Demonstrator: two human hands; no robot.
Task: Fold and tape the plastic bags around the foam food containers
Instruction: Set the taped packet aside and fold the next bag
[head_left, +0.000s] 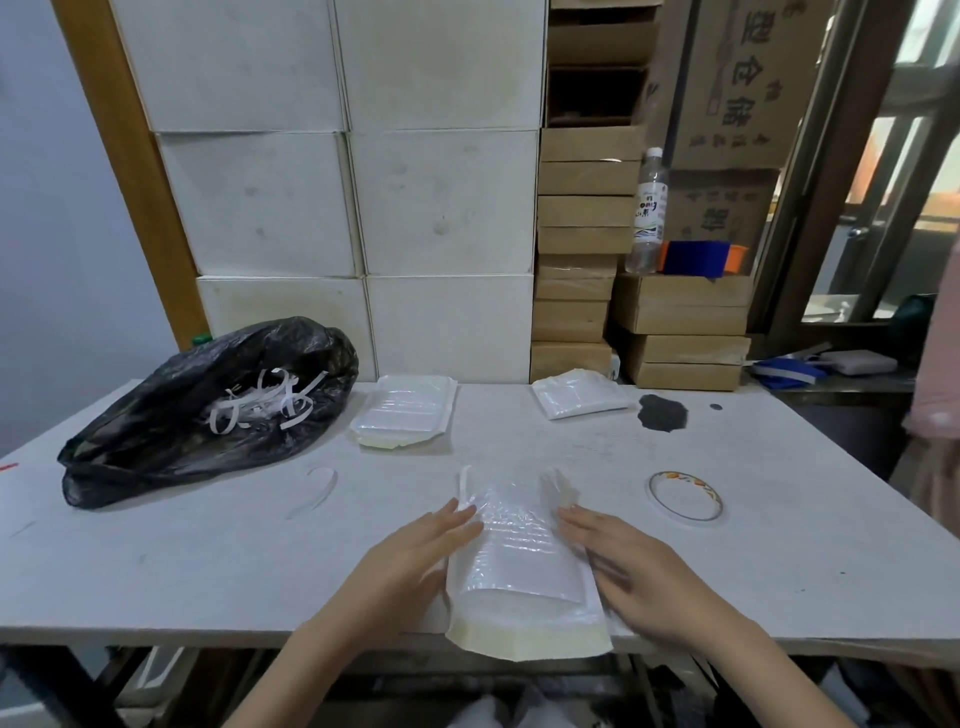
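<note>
White foam container (522, 582) in crinkled clear bag, left hand (415, 551) and right hand (631, 571) flat, fingers straight, pressing its sides

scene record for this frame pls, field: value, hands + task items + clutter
workpiece: bagged foam container stack, overhanging near table edge
left hand: flat against stack's left side, fingers straight
right hand: flat against stack's right side, fingers straight
bag top: loose, standing up at far end
tape roll: flat on table, right of stack, untouched
other packs: bagged pack far centre; smaller pack far right
black rubbish bag: left, white strips inside
water bottle: upright on cardboard boxes
table: white
</note>
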